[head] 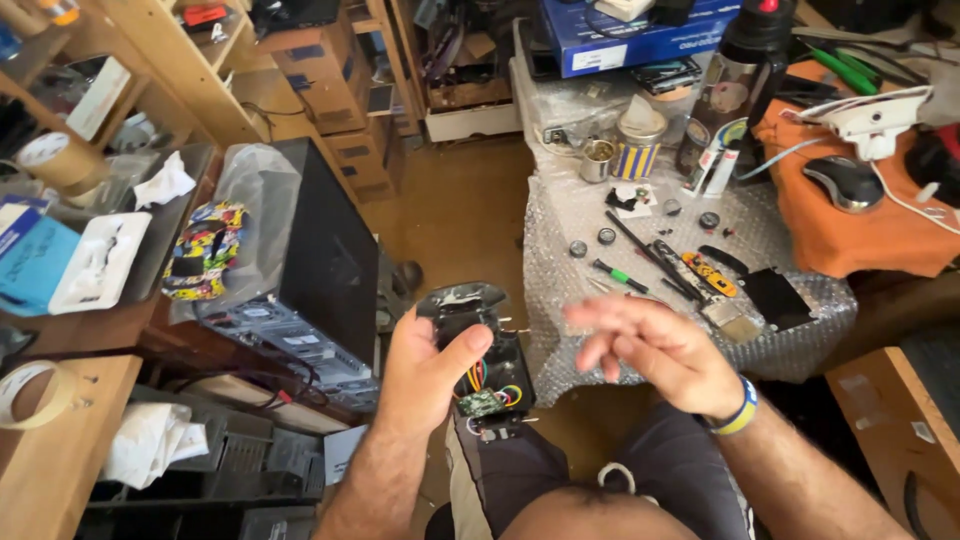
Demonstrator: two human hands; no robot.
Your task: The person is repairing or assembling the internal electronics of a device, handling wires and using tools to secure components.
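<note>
The left hand [425, 365] grips the opened toy car chassis [480, 360], its long axis pointing away; the right hand [650, 350] hovers open and empty just beside it.

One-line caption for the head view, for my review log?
Left hand holds an opened toy car chassis with exposed wiring, right hand hovering open beside it, before a bubble-wrapped table.

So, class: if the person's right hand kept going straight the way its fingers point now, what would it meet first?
The right hand is open, with its fingers pointing left toward the opened black chassis with coloured wires held in the left hand. That chassis would probably come first, though the hand may sit at a different depth.
</note>
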